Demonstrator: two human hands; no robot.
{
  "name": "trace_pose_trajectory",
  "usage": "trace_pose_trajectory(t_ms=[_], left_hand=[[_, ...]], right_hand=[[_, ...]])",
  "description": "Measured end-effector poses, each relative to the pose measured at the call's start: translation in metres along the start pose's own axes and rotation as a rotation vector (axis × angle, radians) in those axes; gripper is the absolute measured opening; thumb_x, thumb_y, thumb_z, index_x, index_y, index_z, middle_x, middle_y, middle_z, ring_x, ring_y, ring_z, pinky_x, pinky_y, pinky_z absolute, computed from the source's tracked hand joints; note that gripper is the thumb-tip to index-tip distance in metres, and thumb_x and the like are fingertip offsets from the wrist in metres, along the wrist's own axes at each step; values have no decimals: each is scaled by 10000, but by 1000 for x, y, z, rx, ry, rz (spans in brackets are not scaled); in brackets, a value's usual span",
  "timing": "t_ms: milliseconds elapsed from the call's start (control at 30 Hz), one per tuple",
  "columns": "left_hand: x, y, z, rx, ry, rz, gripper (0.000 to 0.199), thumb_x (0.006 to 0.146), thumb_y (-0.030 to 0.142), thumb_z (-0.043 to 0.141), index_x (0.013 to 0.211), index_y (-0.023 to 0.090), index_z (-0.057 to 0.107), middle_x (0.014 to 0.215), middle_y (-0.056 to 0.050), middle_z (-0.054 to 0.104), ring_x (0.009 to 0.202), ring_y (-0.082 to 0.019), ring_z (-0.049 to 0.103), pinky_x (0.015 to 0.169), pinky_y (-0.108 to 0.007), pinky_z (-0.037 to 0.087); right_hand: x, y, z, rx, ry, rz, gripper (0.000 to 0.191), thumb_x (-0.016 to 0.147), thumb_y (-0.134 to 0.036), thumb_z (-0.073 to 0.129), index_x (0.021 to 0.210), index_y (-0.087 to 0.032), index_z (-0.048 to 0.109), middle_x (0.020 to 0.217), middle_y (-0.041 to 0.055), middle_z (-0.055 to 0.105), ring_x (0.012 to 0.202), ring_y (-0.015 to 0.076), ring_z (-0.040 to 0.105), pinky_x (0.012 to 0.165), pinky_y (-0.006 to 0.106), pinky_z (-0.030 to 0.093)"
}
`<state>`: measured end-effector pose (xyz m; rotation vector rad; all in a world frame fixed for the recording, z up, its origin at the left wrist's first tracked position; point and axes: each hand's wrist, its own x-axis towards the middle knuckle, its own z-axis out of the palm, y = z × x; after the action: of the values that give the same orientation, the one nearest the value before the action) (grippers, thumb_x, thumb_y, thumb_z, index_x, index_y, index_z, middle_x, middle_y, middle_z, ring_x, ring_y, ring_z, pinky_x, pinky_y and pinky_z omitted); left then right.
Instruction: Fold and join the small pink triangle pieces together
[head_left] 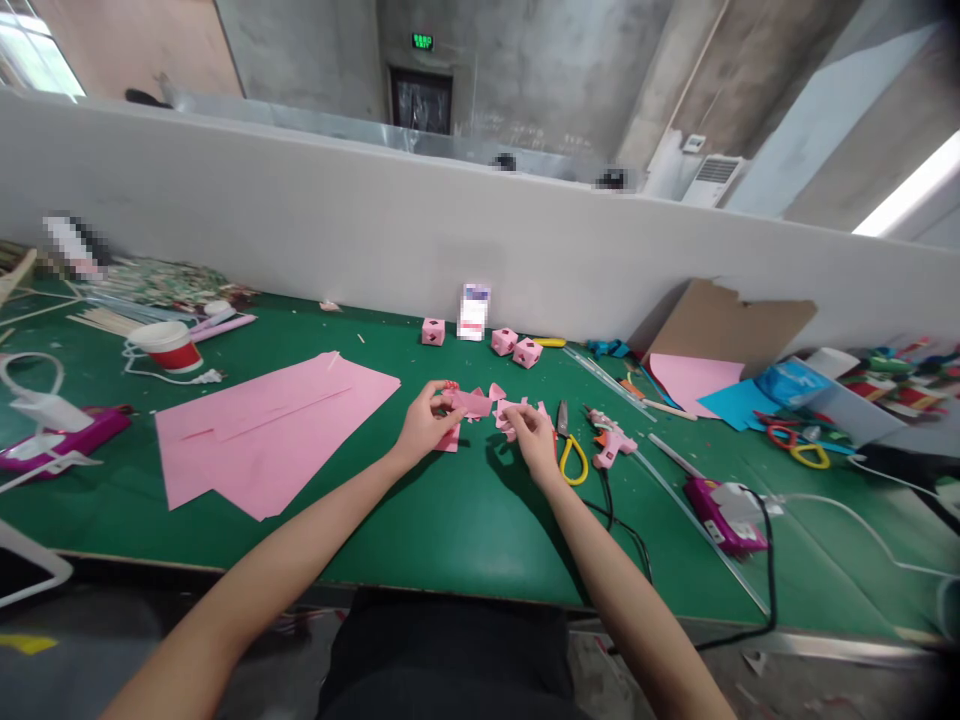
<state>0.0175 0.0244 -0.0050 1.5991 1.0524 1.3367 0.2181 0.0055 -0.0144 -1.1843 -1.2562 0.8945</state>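
Note:
In the middle of the green table, my left hand (426, 424) is closed on a small piece of pink paper (474, 404). My right hand (529, 436) has its fingers pinched at pink paper scraps (501, 420); whether a scrap is between them is too small to tell. More pink paper lies under the left fingers. Just right of my right hand are scissors (573, 460) with yellow and red handles. Beyond them rests a pink glue gun (613, 442). Folded pink paper cubes with cut-out holes stand farther back: one cube (433, 332) alone, two others (527, 352) side by side.
Large pink paper sheets (277, 430) lie to the left, near a red-and-white cup (166, 346). Purple power strips (724, 518) with cables sit at both sides. A clear rod (701, 525) runs along the right. Cardboard (731, 325) leans against the grey partition (337, 220).

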Motion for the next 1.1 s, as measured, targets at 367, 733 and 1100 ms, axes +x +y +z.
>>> trace_pose_trajectory(t_ms=[367,733,1100], left_hand=[[-8,1,7,143,-72,-18,568,713,396,732,1190,171,522,720,-6,693,653,-164,652,684,-280,505],[-6,-6,6,157,-69,-29,529,766,435,683,1184,157,516,805,-60,731,773,-222,703,755,-330,524],[-8,-9,10,38,-109,36,432,760,295,663,1126,131,503,929,-94,717,866,-217,692,820,-338,522]], right_hand=[[-13,3,15,-123,-135,-115,364,792,-531,614,656,-198,560,625,20,637,579,164,585,538,278,450],[-8,2,12,98,-63,2,419,839,-582,525,890,-188,660,757,40,688,634,173,636,520,256,463],[-5,7,10,97,-81,2,372,781,-520,642,939,-183,653,631,-1,621,530,129,560,490,237,427]])
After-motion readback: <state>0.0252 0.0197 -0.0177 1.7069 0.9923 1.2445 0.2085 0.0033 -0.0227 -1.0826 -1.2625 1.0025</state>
